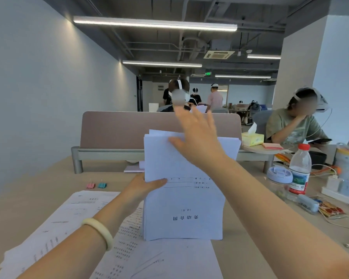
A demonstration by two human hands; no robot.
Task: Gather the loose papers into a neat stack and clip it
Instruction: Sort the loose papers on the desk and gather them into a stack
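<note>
Papers: main stack [181, 198] stands upright on its bottom edge, mid-desk, resting on loose sheets [73, 222] that lie flat toward the near-left of the desk [250, 228]. Cover page faces the camera, print upside down

Left hand [143, 188] pinches the stack's left edge about halfway up, thumb on the front face. Right hand [197, 141] is open, fingers spread, palm at the top edge; looks like it's tapping or squaring the top, contact with the paper hard to confirm. Top corners are fanned, so alignment isn't done

Two binder clips, pink [90, 185] and teal [102, 185], sit side by side toward the far-left of the desk, well apart from the stack, untouched

Handling guess: light, floppy, sheets slide on each other easily. A one-edge pinch lets the far side splay. Better to hold both long edges, knock the bottom on the desk, then keep a firm pinch near a top corner while the clip goes on. Loose sheets under it need merging first

Risk: water bottle [299, 170] and cup lid [279, 175] near the right edge, keep the elbow off them
</note>
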